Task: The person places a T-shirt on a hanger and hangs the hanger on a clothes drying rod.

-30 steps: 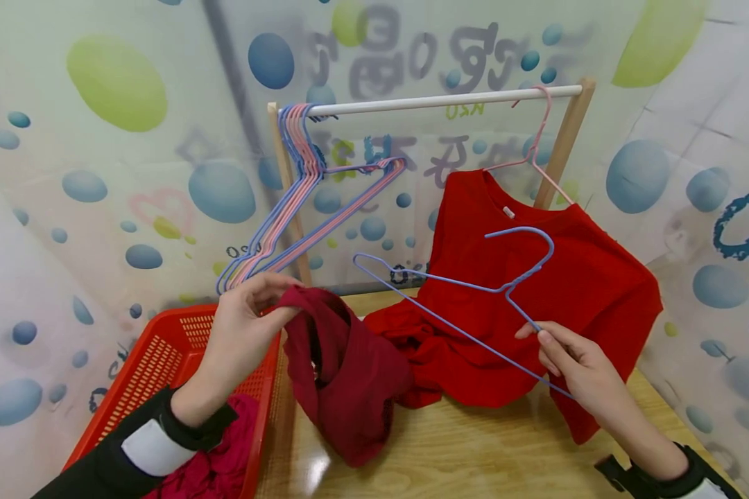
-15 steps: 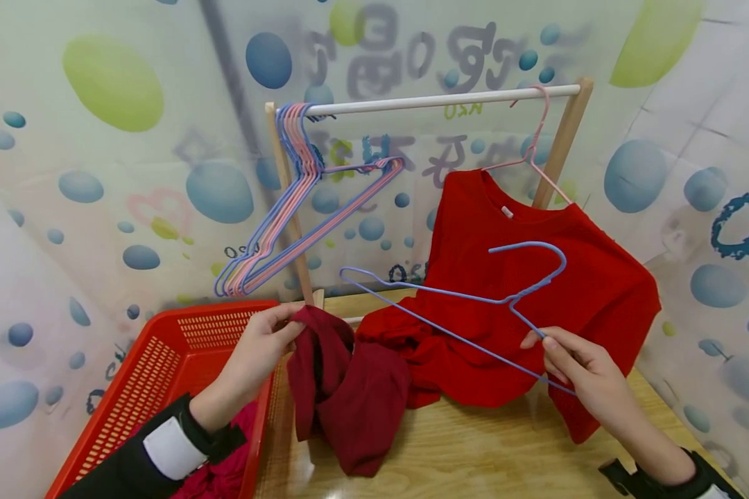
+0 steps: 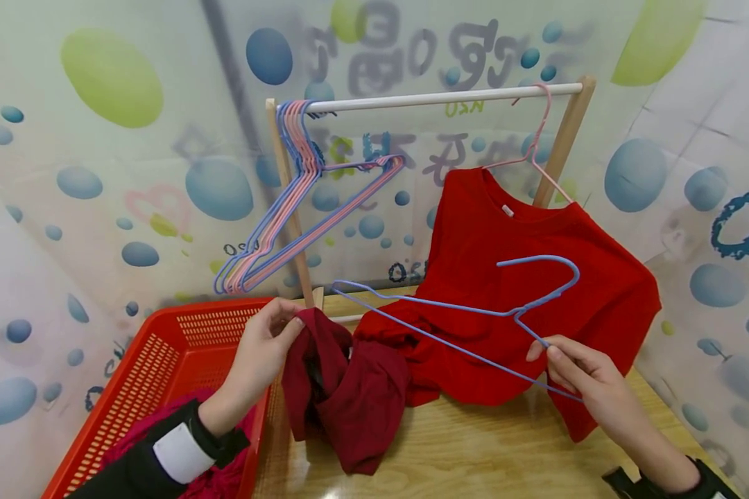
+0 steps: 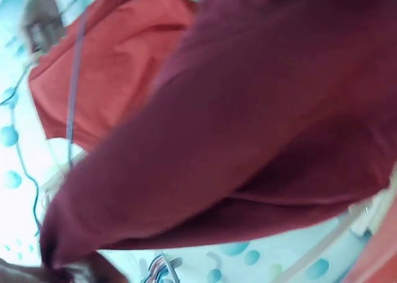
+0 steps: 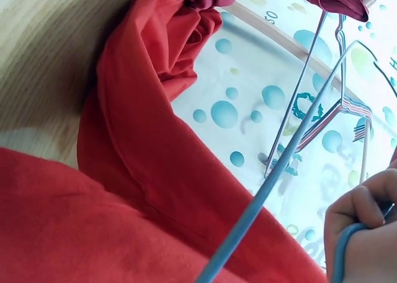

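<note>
My left hand point(image 3: 262, 353) pinches the edge of a dark red garment point(image 3: 356, 402), which hangs in loose folds down to the table. In the left wrist view that dark red cloth point(image 4: 205, 128) covers most of the picture. On the right, my right hand point(image 3: 589, 374) grips one shoulder of a blue wire hanger point(image 3: 449, 303). The hanger's hook points up and its far end reaches left above the dark red garment. Behind it a bright red shirt point(image 3: 505, 229) hangs from a pink hanger point(image 3: 537, 138), its lower part bunched on the table.
A wooden rack with a white rail point(image 3: 424, 100) stands at the back. Several blue and pink hangers point(image 3: 299, 180) hang at its left end. To the left is a red plastic basket point(image 3: 162, 333) with crimson cloth point(image 3: 215, 478) inside. The table point(image 3: 462, 450) has a wood-grain top.
My left hand has moved slightly down and right with the dark red garment. The blue hanger has lowered and tilted a little in my right hand, its far end moving left.
</note>
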{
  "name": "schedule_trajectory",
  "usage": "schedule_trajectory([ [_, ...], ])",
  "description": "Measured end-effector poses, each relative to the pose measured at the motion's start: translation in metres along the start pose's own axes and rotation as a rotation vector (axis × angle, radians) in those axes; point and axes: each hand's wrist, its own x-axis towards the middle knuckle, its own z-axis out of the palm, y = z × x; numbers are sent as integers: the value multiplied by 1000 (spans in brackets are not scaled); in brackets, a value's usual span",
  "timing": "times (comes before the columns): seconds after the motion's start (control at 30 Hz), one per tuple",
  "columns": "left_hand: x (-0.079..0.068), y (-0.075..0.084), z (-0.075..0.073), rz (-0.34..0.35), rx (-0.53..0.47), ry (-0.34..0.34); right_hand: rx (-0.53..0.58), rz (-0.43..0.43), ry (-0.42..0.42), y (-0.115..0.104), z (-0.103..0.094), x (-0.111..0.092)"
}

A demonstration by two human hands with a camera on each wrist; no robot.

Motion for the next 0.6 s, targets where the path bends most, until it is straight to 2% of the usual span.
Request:
schedule_trajectory([
  [0.1,-2,-2,2,84,27,48,3,15,-13,1,1,-3],
  [0.3,1,7,3,155,31,87,46,-26,-48,1,0,-6],
  [0.43,2,20,0,208,57,72,59,-68,-54,0,-2,-8],
  [0.6,2,29,-9,267,168,5,27,-62,-58,-4,-5,-10],
])
